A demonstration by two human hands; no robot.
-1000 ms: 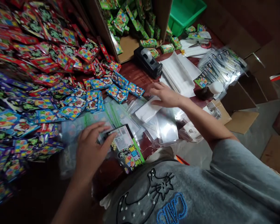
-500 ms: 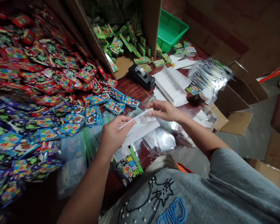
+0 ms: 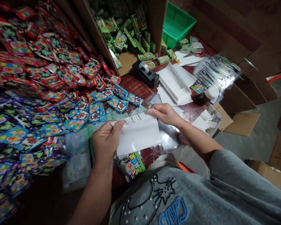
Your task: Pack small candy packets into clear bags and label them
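Note:
Between my two hands a white paper sheet (image 3: 138,134) is held spread, with oval printed marks along its upper edge. My left hand (image 3: 107,136) pinches its left end, thumb on top. At the upper right corner my right hand (image 3: 162,113) grips it with thumb and curled fingers. Under the sheet lie clear plastic sleeves (image 3: 170,137) and a black and green printed card (image 3: 132,167). Several blue candy packets (image 3: 118,104) lie just beyond the sheet. A stack of folded white paper (image 3: 174,82) rests past my right hand.
Heaps of red packets (image 3: 49,56) and purple packets (image 3: 18,156) fill the left side. A cardboard box (image 3: 162,28) holds green packs. Around it are a black tape dispenser (image 3: 145,73), a green basket (image 3: 178,26), a white-capped bottle (image 3: 210,93) and filled clear bags (image 3: 217,72).
The paper, folded narrower before, is now opened out flatter and wider between my hands. My left hand has turned and moved slightly lower, and the whole view has shifted a little.

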